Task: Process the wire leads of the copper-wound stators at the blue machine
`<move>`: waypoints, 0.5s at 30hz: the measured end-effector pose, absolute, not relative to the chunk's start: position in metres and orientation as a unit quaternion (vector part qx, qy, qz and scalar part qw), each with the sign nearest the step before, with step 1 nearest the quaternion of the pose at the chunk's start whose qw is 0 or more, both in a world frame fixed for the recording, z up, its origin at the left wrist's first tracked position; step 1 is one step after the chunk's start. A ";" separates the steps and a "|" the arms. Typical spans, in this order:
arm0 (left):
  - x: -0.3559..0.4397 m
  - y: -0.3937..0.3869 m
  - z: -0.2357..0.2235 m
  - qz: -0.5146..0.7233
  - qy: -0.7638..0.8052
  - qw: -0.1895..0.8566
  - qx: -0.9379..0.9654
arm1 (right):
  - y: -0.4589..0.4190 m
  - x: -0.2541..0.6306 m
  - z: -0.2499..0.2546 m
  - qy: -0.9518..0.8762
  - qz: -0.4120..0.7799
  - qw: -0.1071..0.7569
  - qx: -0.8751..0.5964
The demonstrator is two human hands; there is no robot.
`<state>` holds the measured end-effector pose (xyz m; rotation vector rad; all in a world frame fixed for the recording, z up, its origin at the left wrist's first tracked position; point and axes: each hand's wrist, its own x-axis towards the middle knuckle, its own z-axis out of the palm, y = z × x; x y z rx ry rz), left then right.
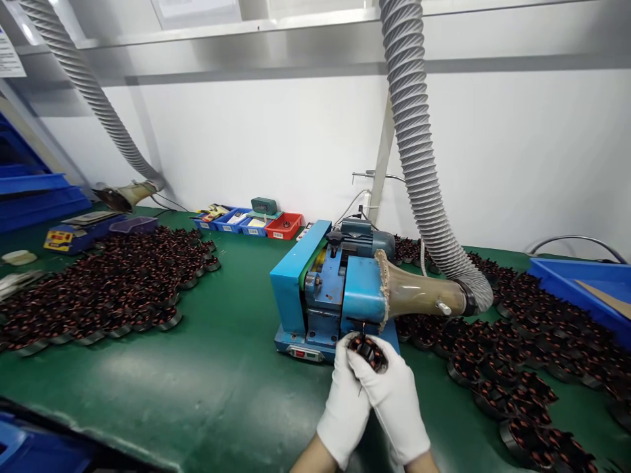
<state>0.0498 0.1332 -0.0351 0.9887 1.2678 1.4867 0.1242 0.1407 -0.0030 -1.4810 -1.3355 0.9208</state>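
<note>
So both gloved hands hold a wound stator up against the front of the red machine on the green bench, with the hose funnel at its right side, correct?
Not quite: the machine is blue, not red, as the head view shows. The rest holds: the left hand and the right hand hold the stator at its front, on the green bench, funnel at its right.

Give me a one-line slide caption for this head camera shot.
Two gloved hands, left hand and right hand, hold a copper-wound stator against a blue bench machine amid stator piles.

White knit cloth gloves [389, 394] covered both hands beside the blue painted-metal machine [325, 289], worn and scuffed; the green surface [231, 368] around it looked matt.
</note>
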 end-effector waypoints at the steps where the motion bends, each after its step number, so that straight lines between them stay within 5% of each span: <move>1: 0.052 0.138 -0.036 0.598 0.513 0.460 0.409 | 0.145 0.123 -0.001 -0.546 0.356 0.443 -0.615; 15: 0.056 0.136 -0.019 0.564 0.542 0.462 0.418 | 0.146 0.129 0.012 -0.569 0.323 0.418 -0.630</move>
